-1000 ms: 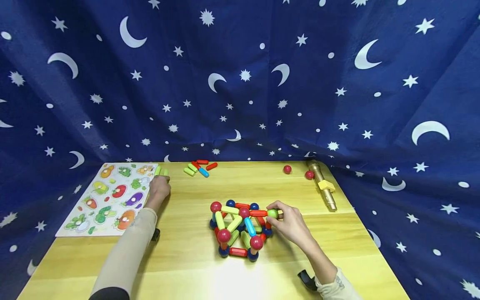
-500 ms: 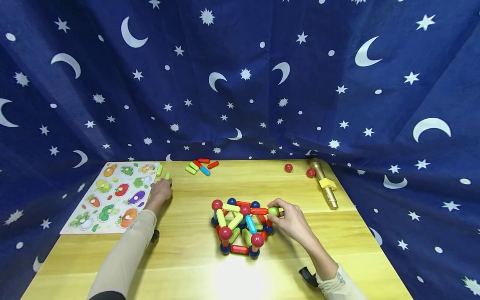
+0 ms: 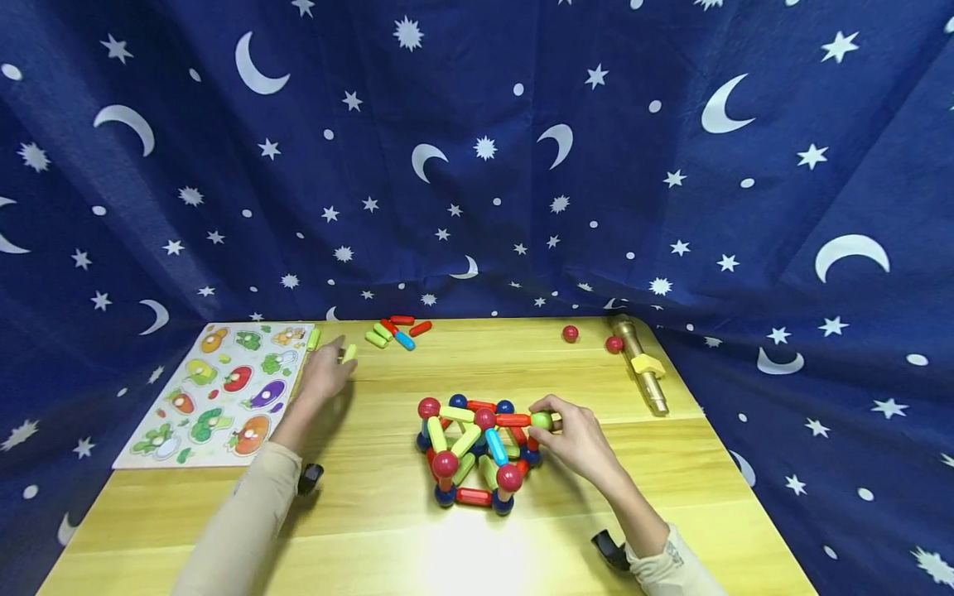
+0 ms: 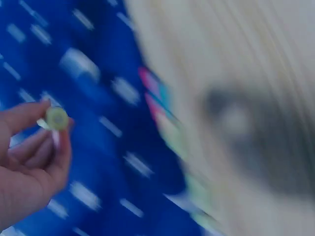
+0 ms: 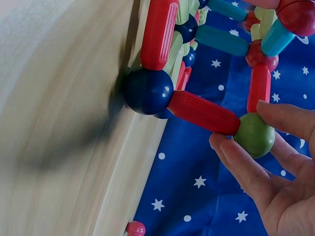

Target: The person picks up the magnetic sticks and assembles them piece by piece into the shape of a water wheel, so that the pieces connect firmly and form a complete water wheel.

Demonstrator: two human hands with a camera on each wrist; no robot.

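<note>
My left hand (image 3: 325, 374) pinches a light green magnetic rod (image 3: 349, 353) just right of the picture board; in the left wrist view the rod's round end (image 4: 57, 118) shows between thumb and fingers. At mid-table stands a frame of magnetic rods and balls, with dark blue balls (image 5: 148, 91) low down and red balls (image 3: 445, 464) above. My right hand (image 3: 577, 439) holds a green ball (image 5: 254, 135) at the frame's right corner between thumb and fingertips. Two red rods (image 5: 204, 113) meet that green ball.
A vegetable picture board (image 3: 216, 397) lies at the left, a green rod (image 3: 313, 339) by its corner. Loose rods (image 3: 403, 340) lie at the back edge. Two red balls, one nearer the middle (image 3: 570, 334), and a gold tube (image 3: 639, 364) with a yellow nut are at the back right.
My left hand has picked up one green rod beside the picture board and moved it slightly right, clear of the other. The right hand keeps its hold on the green ball.
</note>
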